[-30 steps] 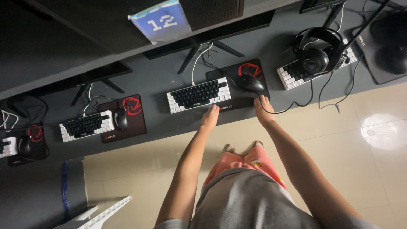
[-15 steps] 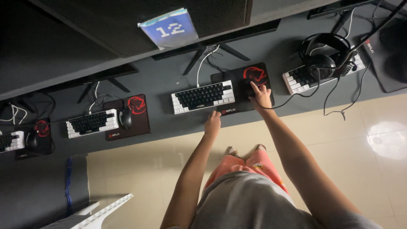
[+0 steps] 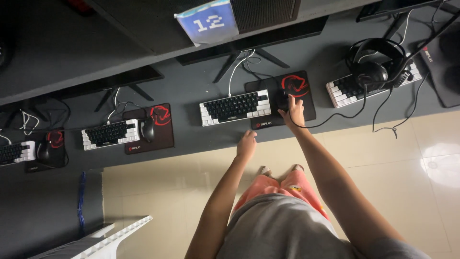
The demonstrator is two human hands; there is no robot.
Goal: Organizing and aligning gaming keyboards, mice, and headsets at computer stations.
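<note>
A small black-and-white keyboard (image 3: 235, 107) lies on a long dark desk (image 3: 191, 91), partly on a black mouse pad with a red emblem (image 3: 292, 91). My right hand (image 3: 293, 111) rests over a dark mouse (image 3: 282, 100) on that pad and covers most of it. My left hand (image 3: 247, 144) hovers at the desk's front edge, just below the keyboard, with fingers loosely curled and nothing in it. A cable (image 3: 330, 120) trails right from my right hand.
More keyboard, mouse and pad sets sit at the left (image 3: 110, 133) and far left (image 3: 17, 152). A black headset (image 3: 373, 67) lies on the right keyboard (image 3: 350, 88). Monitor stands (image 3: 249, 60) line the back. A blue numbered card (image 3: 208, 21) hangs above. Tiled floor lies below.
My right hand went from the desk's front edge up onto the mouse. My left hand drew back from the keyboard's edge to the desk's front edge. The view shifted slightly.
</note>
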